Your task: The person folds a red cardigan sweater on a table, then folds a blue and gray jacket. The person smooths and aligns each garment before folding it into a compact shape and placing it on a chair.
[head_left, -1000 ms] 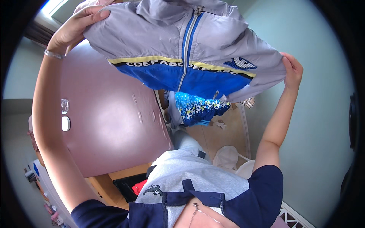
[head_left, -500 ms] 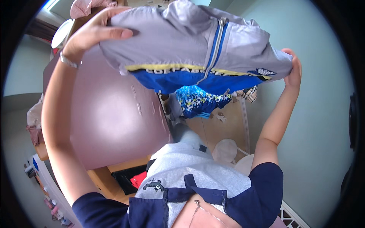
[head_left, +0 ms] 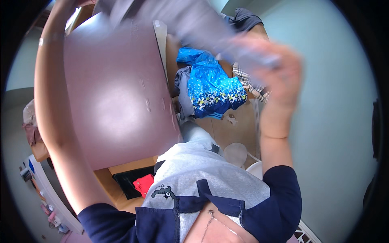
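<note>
A grey jacket [head_left: 174, 20], smeared by motion, stretches between my raised hands along the top of the head view. My right hand [head_left: 281, 67] is closed on its right end, fingers blurred. At the upper left edge, my left hand [head_left: 79, 2] is mostly cut off; its visible fingers are at the jacket's left end. Below the jacket lies a blue patterned garment [head_left: 212, 83] with white and yellow triangles. Beside it are a dull grey-purple cloth [head_left: 184, 91] and a checked cloth [head_left: 251, 83].
A shiny pink padded surface [head_left: 117, 105] fills the left. Below its edge, a red item [head_left: 144, 185] lies on a black one [head_left: 125, 188] in a wooden compartment. A pale green wall [head_left: 332, 101] stands at right. A white round object [head_left: 235, 154] is low on the right.
The jacket has swung upward, its blue and yellow front no longer in view. My right hand has moved left and inward; my left hand has risen to the top edge. More of the blue garment shows.
</note>
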The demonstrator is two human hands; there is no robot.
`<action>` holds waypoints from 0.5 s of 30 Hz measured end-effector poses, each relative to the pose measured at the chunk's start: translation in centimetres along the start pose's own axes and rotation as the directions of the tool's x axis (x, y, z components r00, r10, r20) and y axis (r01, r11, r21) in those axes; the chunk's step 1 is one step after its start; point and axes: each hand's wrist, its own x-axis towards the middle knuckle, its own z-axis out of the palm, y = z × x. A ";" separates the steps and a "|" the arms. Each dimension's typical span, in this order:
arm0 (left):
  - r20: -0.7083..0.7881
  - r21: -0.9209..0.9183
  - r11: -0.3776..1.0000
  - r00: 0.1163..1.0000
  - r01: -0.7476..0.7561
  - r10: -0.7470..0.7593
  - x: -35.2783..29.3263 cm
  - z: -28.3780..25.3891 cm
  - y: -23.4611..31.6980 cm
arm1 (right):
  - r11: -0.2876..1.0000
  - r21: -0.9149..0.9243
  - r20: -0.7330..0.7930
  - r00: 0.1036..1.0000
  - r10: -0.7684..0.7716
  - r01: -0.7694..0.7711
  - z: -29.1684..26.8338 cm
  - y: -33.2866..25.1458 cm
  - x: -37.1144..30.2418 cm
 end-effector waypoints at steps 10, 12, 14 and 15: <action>0.743 -0.654 -0.423 0.425 0.627 -0.517 -35.8 13.4 -14.9 | 0.976 0.077 0.521 0.843 0.134 -0.203 28.9 5.6 -11.1; 0.791 -0.611 -0.626 0.335 0.484 -0.512 -41.2 14.6 -15.8 | 0.978 0.025 0.581 0.799 0.153 -0.206 33.4 6.7 -14.4; 0.818 -0.576 -0.717 0.275 0.393 -0.506 -45.3 15.4 -17.1 | 0.980 -0.027 0.649 0.742 0.169 -0.199 36.6 7.2 -17.3; 0.828 -0.561 -0.748 0.254 0.354 -0.500 -47.0 15.7 -17.4 | 0.977 -0.036 0.709 0.683 0.174 -0.212 37.6 7.2 -18.1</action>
